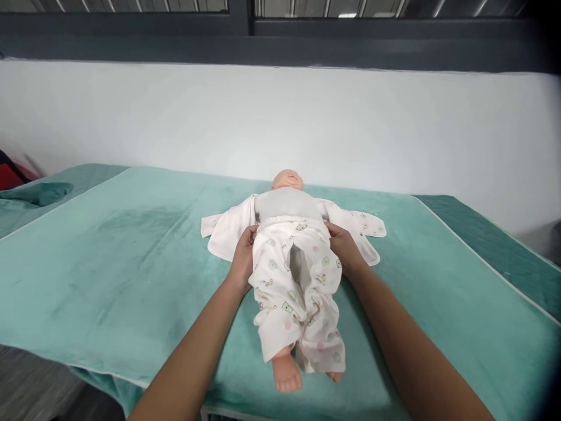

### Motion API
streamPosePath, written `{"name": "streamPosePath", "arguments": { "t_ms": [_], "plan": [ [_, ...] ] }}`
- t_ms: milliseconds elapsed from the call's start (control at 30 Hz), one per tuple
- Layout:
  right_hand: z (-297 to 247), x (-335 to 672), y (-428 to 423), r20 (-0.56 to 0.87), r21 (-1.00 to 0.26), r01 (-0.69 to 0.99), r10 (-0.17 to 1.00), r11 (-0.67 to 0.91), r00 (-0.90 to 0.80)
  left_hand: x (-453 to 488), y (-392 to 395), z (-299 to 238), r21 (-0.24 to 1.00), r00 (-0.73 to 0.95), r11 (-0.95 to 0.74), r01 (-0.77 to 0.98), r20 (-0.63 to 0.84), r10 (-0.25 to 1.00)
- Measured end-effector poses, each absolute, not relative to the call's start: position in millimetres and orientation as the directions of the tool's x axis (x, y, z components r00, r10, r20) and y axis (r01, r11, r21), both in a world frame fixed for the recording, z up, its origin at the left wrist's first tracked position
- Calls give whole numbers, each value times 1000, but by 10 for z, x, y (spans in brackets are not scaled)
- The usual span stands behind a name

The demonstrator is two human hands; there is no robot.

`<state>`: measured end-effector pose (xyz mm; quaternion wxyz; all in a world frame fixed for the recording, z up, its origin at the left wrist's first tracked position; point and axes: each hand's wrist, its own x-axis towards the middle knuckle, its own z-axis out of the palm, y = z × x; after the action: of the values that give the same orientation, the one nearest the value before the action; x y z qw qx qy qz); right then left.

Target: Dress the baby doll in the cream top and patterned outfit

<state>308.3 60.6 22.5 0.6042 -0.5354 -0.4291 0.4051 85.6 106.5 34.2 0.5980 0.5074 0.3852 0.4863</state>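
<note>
A baby doll (287, 202) lies on its back, head toward the wall and feet toward me. It wears white printed baby pants (274, 280) with an open split at the crotch. Beneath its grey torso a white baby shirt (232, 228) is spread open, its sleeves out to both sides. My left hand (244, 252) is closed at the left side of the pants' waistband. On the opposite side my right hand (344, 248) grips the waistband, fingertips partly hidden by cloth. One foot shows fully below its cuff; only the toes of the other peek out.
A green plush cover (131, 257) with white piping is spread over the table beneath the doll. Behind it rises a white wall (175, 117) under a dark window frame (131, 44). Something red and black (11, 172) sits at the far left.
</note>
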Motion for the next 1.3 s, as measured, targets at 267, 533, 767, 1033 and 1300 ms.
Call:
{"name": "streamPosePath", "arguments": {
  "t_ms": [267, 533, 767, 1033, 1300],
  "plan": [
    [217, 3057, 625, 122, -987, 140, 924, 76, 361, 846, 1085, 321, 993, 199, -88, -73, 101, 975],
    [189, 3102, 654, 227, -962, 223, 911, 155, 344, 967, 1242, 365, 997, 113, 38, -70, -30, 993],
    [89, 3098, 646, 332, -918, 364, 809, 159, 486, 865, 1280, 216, 926, 115, -377, 23, 372, 921],
    [181, 3186, 528, 533, -814, 426, 798, 394, 281, 643, 1435, 291, 886, 315, -452, 105, 401, 860],
    [336, 3259, 605, 484, -795, 439, 874, 419, 43, 586, 1539, 479, 873, 537, -462, 153, 319, 781]
  ]
}}
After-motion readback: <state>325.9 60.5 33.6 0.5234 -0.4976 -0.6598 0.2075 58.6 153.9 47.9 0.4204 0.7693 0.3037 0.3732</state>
